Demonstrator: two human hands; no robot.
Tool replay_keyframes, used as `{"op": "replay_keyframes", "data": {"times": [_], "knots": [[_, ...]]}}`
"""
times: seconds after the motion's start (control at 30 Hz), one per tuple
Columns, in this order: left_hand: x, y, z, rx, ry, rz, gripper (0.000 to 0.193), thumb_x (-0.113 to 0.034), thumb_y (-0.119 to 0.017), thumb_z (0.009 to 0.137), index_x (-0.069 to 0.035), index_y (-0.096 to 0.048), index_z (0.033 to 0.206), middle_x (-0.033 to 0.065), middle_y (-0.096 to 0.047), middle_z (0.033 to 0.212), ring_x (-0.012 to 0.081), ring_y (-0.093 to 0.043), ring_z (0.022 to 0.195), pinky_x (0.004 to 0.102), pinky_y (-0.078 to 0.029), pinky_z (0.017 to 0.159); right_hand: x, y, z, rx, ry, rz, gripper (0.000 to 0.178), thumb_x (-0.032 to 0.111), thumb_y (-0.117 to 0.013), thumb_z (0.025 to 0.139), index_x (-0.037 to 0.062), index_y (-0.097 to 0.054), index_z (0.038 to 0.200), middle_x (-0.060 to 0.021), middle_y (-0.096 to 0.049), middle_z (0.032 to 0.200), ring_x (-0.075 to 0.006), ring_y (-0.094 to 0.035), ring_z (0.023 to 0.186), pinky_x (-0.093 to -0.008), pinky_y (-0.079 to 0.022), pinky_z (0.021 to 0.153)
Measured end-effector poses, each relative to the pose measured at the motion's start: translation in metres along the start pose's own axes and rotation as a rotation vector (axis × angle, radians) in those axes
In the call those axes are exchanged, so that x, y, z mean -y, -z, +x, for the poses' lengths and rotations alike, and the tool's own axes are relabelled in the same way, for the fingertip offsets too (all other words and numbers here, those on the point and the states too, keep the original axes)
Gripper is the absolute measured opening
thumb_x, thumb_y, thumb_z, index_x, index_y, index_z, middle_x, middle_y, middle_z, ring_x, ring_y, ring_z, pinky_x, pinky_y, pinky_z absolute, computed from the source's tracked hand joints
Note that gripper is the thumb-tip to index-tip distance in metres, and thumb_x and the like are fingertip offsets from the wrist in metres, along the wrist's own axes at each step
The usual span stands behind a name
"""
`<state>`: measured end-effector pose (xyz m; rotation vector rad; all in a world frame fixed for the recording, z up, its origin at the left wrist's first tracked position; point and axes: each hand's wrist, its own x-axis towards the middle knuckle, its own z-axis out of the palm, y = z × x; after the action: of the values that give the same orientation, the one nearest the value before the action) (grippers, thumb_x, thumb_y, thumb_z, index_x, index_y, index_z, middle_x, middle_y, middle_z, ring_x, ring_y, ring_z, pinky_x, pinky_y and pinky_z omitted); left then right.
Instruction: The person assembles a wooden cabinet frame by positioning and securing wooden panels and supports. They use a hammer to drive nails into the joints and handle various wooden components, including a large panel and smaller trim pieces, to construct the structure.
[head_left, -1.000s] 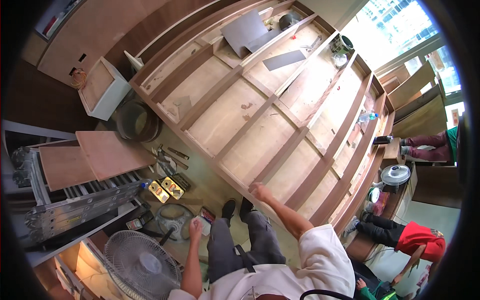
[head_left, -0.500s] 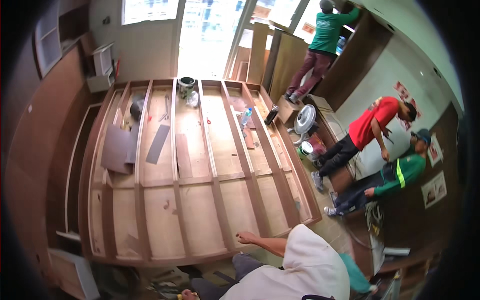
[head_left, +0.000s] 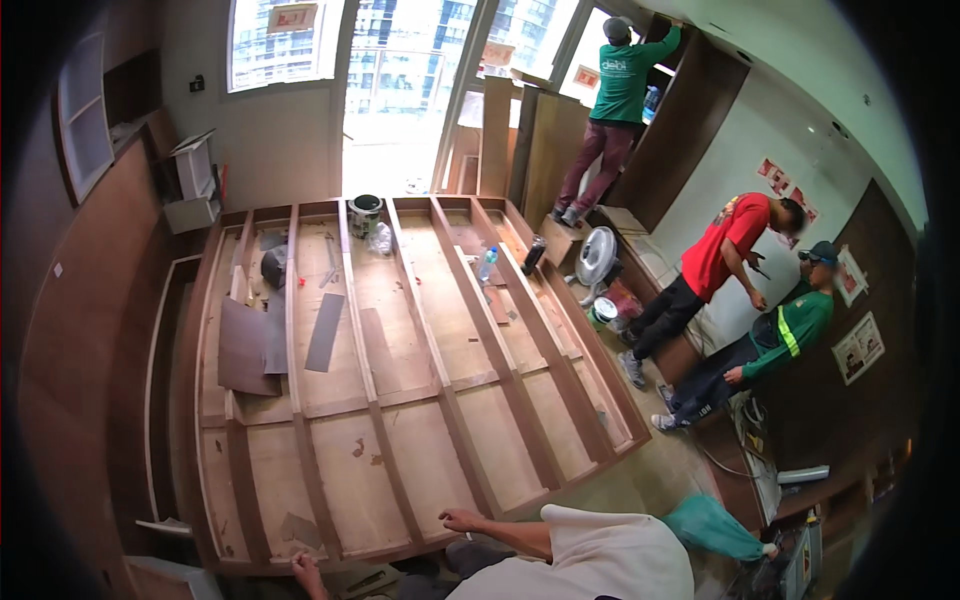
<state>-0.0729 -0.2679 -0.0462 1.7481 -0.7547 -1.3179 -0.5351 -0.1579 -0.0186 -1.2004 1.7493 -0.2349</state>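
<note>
Bright glass doors (head_left: 405,110) at the far end, room apparently mid fit-out. Large wooden frame (head_left: 374,402) lies mid-room, directly before the wearer. Outer rim closed all round; long ribs run near side to far, short cross-pieces between, pale sheet visible at the bottom of the bays. Judgement: skeleton largely assembled. Left undone, as far as shows: ribs bare on top, no boards across them; bays not cleared. Loose in them: brown panel (head_left: 243,348), grey strip (head_left: 323,332), bucket (head_left: 365,217), plastic bottle (head_left: 488,264).

Right arm: bent, reaching leftward out of a white sleeve (head_left: 610,550); right hand (head_left: 460,520) low at the near rim, back uppermost. Contact with the wood: cannot tell. Fingers loosely bent, part open, nothing seen in them.

Left hand (head_left: 307,572) at the bottom edge of view, well apart from the right, beside the near rim. Fingers partly curled, pointing up-frame; whether they grip anything, cannot tell.

Three co-workers off the frame: green shirt (head_left: 615,95) at a tall cabinet, red shirt (head_left: 725,240) and green sleeve (head_left: 815,320) by the right wall.
</note>
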Motion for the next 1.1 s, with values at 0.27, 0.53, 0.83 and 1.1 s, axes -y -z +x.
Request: {"op": "replay_keyframes", "data": {"times": [0.27,0.53,0.83,1.1], "knots": [[0.069,0.004,-0.071,0.224,0.162,0.366,0.026,-0.014,-0.059,0.085,-0.003,-0.052,0.107,0.0078,-0.06,0.09,0.0168,-0.061,0.065,0.03,-0.05,0.054,0.405,0.215,-0.152,0.187,0.982,0.843,0.016,0.016,-0.06,0.09,0.0022,-0.057,0.096,-0.0098,-0.057,0.092,-0.0207,-0.057,0.089,-0.0358,-0.045,0.081],[0.037,-0.019,-0.07,0.237,0.133,0.405,0.028,-0.016,-0.06,0.084,-0.002,-0.054,0.108,0.0091,-0.061,0.092,0.0186,-0.062,0.072,0.0306,-0.051,0.06,0.52,0.266,-0.346,1.005,2.233,1.16,0.01,0.008,-0.048,0.092,0.0017,-0.052,0.086,-0.015,-0.057,0.09,-0.0232,-0.054,0.087,-0.0334,-0.043,0.069],[-0.032,-0.054,-0.063,0.223,0.041,0.381,0.027,-0.018,-0.06,0.084,-0.002,-0.056,0.105,0.0085,-0.062,0.09,0.0178,-0.062,0.072,0.0304,-0.051,0.061,0.499,0.277,-0.387,0.912,2.459,1.102,0.016,0.01,-0.048,0.092,0.0028,-0.05,0.078,-0.0137,-0.055,0.081,-0.024,-0.054,0.075,-0.0337,-0.042,0.062],[-0.028,-0.051,-0.078,0.207,0.041,0.365,0.027,-0.02,-0.06,0.084,-0.002,-0.057,0.103,0.0079,-0.062,0.088,0.0171,-0.061,0.072,0.0301,-0.05,0.063,0.49,0.27,-0.397,0.764,2.537,1.091,0.022,0.011,-0.047,0.092,0.0038,-0.049,0.072,-0.0126,-0.054,0.072,-0.0247,-0.053,0.065,-0.0339,-0.041,0.056]]}}
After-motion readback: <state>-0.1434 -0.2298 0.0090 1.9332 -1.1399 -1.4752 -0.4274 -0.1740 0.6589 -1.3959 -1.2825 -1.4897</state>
